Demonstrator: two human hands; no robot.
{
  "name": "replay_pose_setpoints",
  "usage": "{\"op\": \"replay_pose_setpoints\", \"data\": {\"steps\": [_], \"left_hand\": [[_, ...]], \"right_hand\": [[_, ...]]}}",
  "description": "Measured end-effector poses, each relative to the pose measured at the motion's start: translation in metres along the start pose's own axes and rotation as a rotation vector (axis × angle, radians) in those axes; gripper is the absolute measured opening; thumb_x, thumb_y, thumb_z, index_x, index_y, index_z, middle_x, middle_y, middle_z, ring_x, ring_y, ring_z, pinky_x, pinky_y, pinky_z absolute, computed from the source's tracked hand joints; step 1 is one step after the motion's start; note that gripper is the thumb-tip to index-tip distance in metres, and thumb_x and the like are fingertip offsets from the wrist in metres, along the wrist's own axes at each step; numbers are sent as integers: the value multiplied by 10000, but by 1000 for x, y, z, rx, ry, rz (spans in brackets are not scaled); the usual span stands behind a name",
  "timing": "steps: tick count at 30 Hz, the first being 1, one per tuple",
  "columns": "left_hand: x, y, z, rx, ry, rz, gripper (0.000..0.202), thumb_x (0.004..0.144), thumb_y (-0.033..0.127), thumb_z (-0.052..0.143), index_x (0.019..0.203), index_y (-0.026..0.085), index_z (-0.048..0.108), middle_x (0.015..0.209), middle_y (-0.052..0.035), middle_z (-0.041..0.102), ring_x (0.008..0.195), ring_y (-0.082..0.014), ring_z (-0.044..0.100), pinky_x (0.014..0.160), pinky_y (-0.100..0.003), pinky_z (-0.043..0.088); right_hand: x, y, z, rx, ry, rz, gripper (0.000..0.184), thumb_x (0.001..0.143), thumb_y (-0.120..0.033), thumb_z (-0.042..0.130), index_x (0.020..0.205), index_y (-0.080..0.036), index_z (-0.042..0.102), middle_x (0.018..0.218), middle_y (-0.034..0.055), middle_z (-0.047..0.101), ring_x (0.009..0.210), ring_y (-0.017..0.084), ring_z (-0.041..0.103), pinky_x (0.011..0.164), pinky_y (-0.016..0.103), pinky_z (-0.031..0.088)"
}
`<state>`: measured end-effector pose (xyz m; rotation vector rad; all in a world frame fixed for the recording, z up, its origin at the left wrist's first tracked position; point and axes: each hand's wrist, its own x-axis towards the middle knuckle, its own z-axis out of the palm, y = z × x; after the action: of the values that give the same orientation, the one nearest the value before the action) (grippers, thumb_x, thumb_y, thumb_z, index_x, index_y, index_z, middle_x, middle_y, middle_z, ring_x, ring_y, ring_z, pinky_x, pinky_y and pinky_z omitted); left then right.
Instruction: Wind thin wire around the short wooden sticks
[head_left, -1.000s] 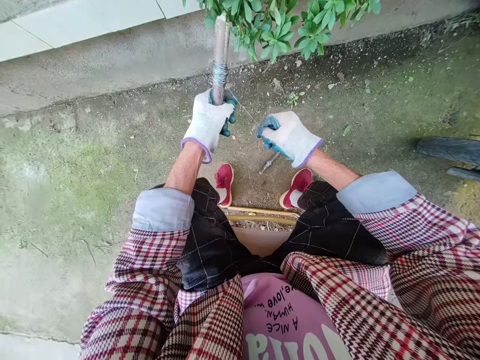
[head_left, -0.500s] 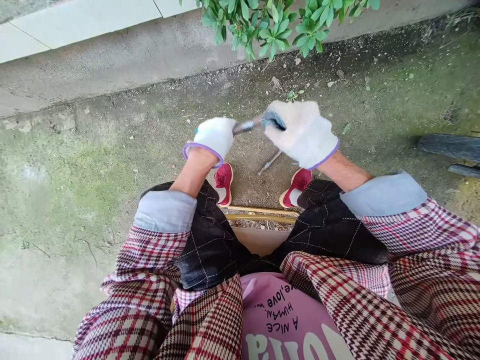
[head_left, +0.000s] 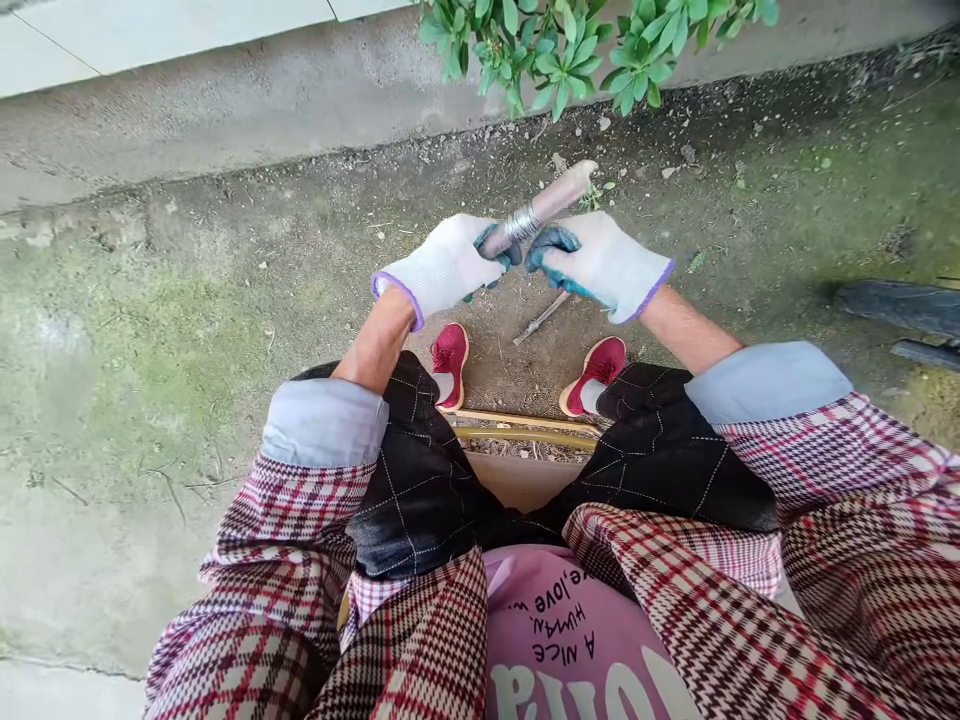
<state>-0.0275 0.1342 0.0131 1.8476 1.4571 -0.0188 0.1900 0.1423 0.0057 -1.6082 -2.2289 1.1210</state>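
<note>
As the rod [head_left: 564,192] looks rigid, handling: likely stiff, fairly light, perhaps smooth.
Rod: passing through the wire coil [head_left: 522,223], its far end jutting beyond it.
Left grip [head_left: 454,260]: wrapped round the rod beside the wire coil.
Right grip [head_left: 604,262]: curled near the wire coil; whether it pinches anything, cannot tell.
Hold: bare rod beside the wire coil.

White gloves [head_left: 442,260], purple hems [head_left: 657,287]; plaid jacket [head_left: 292,540], blue cuffs [head_left: 324,420]; pink lettered shirt [head_left: 570,640]; black trousers [head_left: 420,480]; red shoes [head_left: 450,352].

The left hand [head_left: 459,255] is curled; the right hand [head_left: 598,258] seems pinched.
</note>
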Motion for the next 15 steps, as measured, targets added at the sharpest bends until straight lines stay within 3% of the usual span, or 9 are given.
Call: {"op": "replay_pose_setpoints", "data": {"steps": [5, 10, 15], "left_hand": [[2, -1, 11, 287, 106, -78, 353, 946, 273, 498, 1158, 193, 770, 1037, -127, 772, 951, -291, 728, 871, -390, 539], [0, 7, 21, 449, 14, -58, 403, 983, 205, 439, 1225, 168, 759, 1120, -173, 754, 1122, -336, 711, 962, -422, 519], [2, 2, 18, 436, -83, -42, 364, 934, 219, 521, 1183, 157, 779, 1129, -181, 771, 1080, -356, 718, 931, -443, 521]], "right_hand": [[-13, -16, 7, -175, 13, -54, 249, 889, -258, 591, 654, -261, 511, 734, 43, 680, 760, 235, 635, 715, 363, 448], [-12, -13, 6, -291, 6, -27, 134, 885, -286, 658, 762, -269, 608, 827, 60, 742, 951, 300, 700, 809, 390, 500], [-8, -10, -7, -320, -58, -32, 224, 900, -260, 622, 691, -286, 547, 857, 74, 759, 949, 317, 711, 868, 443, 523]]}}
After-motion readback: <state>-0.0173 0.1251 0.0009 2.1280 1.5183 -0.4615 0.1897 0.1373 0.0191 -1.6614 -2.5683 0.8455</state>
